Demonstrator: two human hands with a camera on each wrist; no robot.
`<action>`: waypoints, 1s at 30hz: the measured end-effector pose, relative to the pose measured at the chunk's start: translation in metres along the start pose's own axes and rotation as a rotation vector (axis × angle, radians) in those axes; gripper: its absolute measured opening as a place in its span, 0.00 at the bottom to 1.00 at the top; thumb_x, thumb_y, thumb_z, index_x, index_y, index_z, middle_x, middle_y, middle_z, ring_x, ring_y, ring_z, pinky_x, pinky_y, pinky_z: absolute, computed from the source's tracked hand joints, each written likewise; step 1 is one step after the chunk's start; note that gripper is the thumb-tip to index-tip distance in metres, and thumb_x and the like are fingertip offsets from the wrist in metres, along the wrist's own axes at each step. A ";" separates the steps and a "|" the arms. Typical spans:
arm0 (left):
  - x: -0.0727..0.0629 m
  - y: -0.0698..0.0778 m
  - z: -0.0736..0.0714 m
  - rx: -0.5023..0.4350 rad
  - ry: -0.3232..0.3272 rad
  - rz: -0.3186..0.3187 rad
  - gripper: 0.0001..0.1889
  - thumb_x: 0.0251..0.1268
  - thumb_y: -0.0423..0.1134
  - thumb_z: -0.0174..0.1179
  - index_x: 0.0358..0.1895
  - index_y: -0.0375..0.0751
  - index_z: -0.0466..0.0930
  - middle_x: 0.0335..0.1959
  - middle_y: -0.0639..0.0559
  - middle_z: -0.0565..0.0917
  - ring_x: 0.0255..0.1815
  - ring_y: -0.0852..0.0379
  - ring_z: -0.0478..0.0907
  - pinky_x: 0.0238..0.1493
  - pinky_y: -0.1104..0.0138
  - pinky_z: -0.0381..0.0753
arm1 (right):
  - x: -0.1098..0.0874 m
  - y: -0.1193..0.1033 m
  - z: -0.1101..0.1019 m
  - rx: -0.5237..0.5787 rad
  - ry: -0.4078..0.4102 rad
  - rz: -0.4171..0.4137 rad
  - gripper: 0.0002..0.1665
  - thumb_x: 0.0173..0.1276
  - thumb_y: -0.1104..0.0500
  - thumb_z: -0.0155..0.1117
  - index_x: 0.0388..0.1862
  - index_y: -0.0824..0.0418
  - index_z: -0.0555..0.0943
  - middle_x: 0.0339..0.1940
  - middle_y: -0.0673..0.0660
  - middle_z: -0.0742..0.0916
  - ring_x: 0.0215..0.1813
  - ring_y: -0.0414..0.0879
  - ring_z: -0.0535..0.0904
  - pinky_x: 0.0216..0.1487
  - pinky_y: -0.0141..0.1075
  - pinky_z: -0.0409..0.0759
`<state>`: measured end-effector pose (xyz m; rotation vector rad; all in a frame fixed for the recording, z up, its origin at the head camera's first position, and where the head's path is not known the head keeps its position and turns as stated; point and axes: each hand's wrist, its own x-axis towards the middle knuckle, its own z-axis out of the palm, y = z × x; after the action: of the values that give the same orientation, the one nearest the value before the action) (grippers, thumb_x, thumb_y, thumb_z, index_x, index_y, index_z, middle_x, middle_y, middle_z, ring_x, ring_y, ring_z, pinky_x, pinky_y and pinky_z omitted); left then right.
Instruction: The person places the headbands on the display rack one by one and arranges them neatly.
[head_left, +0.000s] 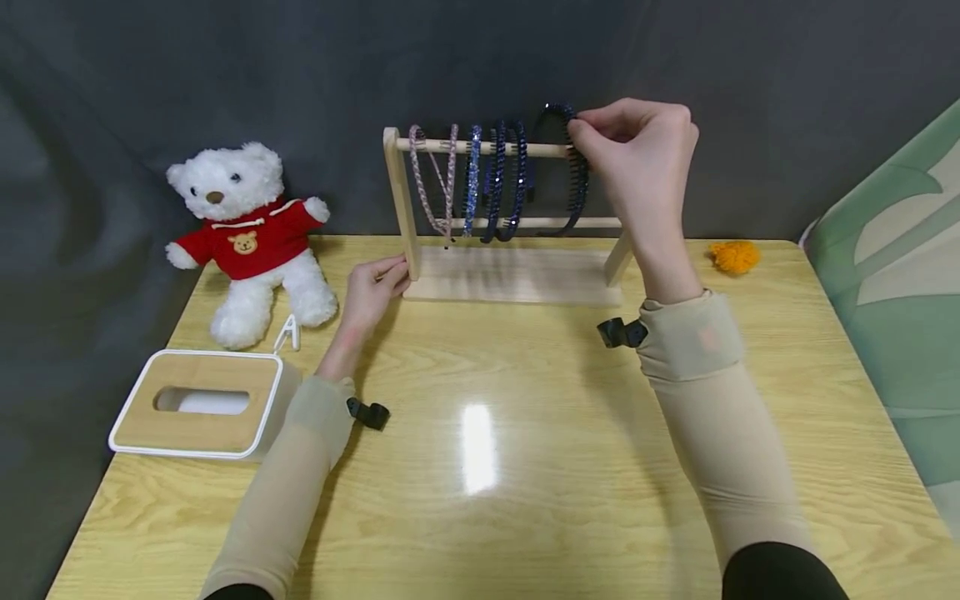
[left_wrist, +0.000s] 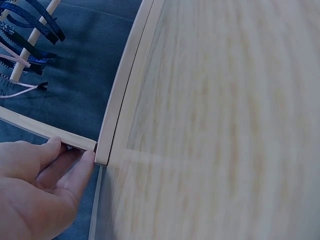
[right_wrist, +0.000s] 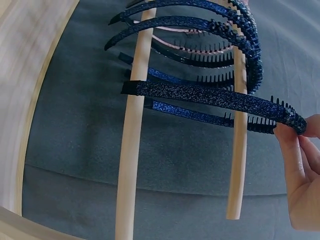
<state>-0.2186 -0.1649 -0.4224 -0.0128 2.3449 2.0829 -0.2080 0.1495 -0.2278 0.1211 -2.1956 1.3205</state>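
At the table's back stands a wooden headband rack [head_left: 517,275] with two horizontal rods. My right hand [head_left: 651,162] pinches a dark blue glittery headband [head_left: 580,183] between thumb and fingers at its top. In the right wrist view, the held headband [right_wrist: 190,94] spans both rods, its comb teeth facing inward. My left hand [head_left: 372,292] grips the rack's left upright [left_wrist: 47,129] low down, by the base. Left of the held headband hang several others: pink ones [head_left: 450,179], a lighter blue one [head_left: 472,179] and dark blue ones [head_left: 519,179].
A white teddy bear [head_left: 243,242] in a red top sits at the back left. In front of it are a white letter A [head_left: 289,333] and a tissue box [head_left: 202,367]. An orange yarn tuft [head_left: 735,257] lies right of the rack. Dark cloth [head_left: 675,50] hangs behind.
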 end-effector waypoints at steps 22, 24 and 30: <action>-0.001 -0.001 -0.002 -0.015 -0.003 0.007 0.16 0.84 0.31 0.58 0.66 0.27 0.82 0.66 0.31 0.82 0.64 0.39 0.83 0.61 0.66 0.87 | 0.000 0.009 0.019 -0.028 -0.011 -0.003 0.11 0.72 0.53 0.76 0.41 0.60 0.96 0.31 0.46 0.91 0.31 0.37 0.82 0.33 0.27 0.77; -0.001 -0.001 -0.003 -0.012 -0.002 0.006 0.16 0.84 0.31 0.58 0.66 0.27 0.82 0.66 0.31 0.82 0.64 0.39 0.83 0.62 0.66 0.87 | -0.001 0.009 0.022 -0.046 -0.010 0.003 0.11 0.72 0.53 0.76 0.41 0.60 0.96 0.32 0.48 0.92 0.32 0.36 0.83 0.33 0.27 0.77; -0.001 -0.001 -0.003 -0.008 0.003 0.003 0.16 0.84 0.30 0.58 0.66 0.27 0.82 0.66 0.31 0.82 0.64 0.39 0.83 0.61 0.66 0.88 | -0.002 0.008 0.027 -0.081 -0.014 -0.003 0.12 0.73 0.53 0.74 0.41 0.59 0.95 0.35 0.53 0.93 0.31 0.36 0.83 0.34 0.26 0.79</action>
<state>-0.2173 -0.1677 -0.4230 -0.0124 2.3402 2.0950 -0.2209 0.1308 -0.2447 0.1031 -2.2561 1.2302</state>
